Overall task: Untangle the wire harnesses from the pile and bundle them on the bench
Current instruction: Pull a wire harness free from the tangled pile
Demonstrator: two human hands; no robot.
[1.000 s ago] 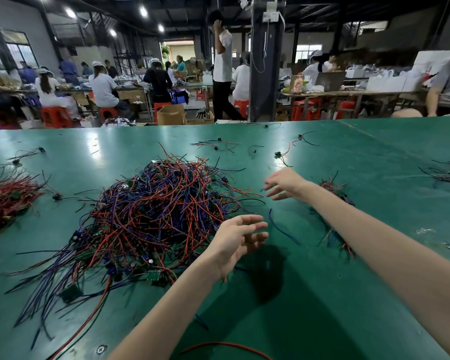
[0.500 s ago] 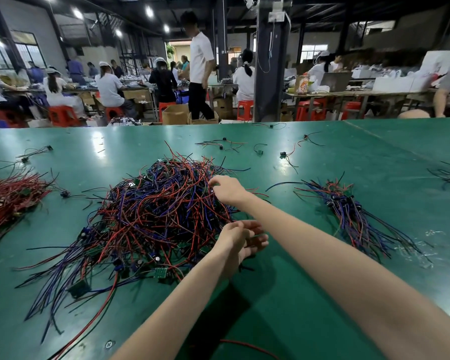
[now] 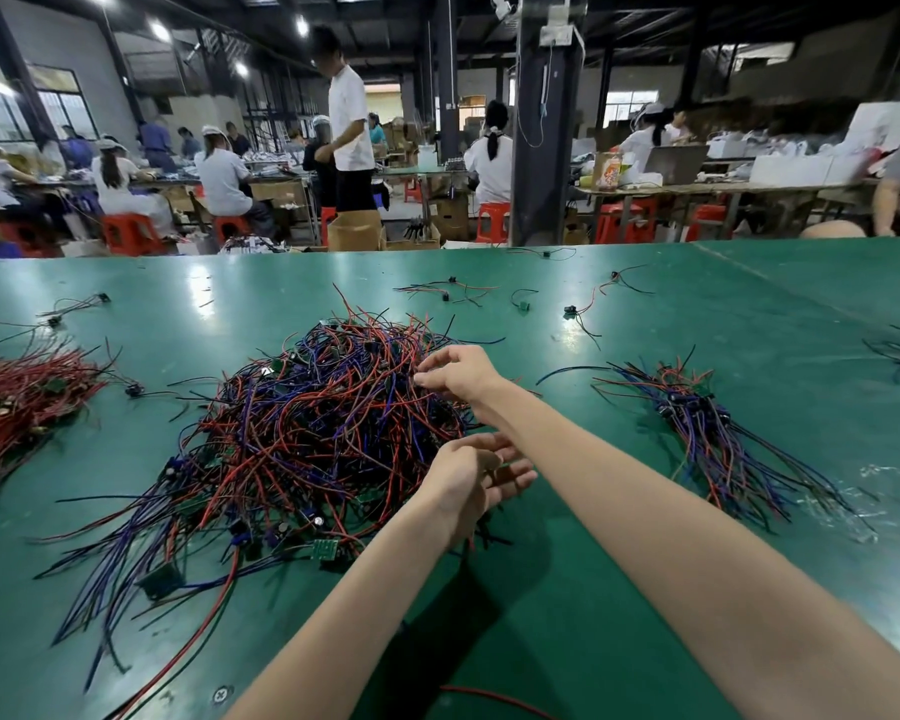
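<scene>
busy workshop behind, with people seated on red stools (image 3: 128, 233) at long tables, one person standing in a white shirt (image 3: 351, 119), and a dark pillar (image 3: 541, 148) just past the far edge; up front a wide green bench (image 3: 645, 589) fills the view; the pile of wire harnesses (image 3: 307, 433) lies left of centre on it, a loose mound of red, blue and black leads crossing every way, with long strands trailing toward the near left corner and a small green circuit board (image 3: 326, 548) at its near edge; the right hand (image 3: 458, 376) reaches across to the top right of the pile, fingers curled with the tips close together at the wires, though i cannot tell whether they actually grip one; the left hand (image 3: 468, 475) hovers at the pile's near right edge, fingers loosely straight and spread apart, palm turned to the right; a straightened bundle (image 3: 707, 433) of blue, red and black leads lies well apart to the right; a mostly red bundle (image 3: 17, 402) lies at the left edge; a few loose harnesses (image 3: 448, 292) are scattered toward the far side; a single red wire (image 3: 494, 698) curves along the bench at the bottom, between the forearms
</scene>
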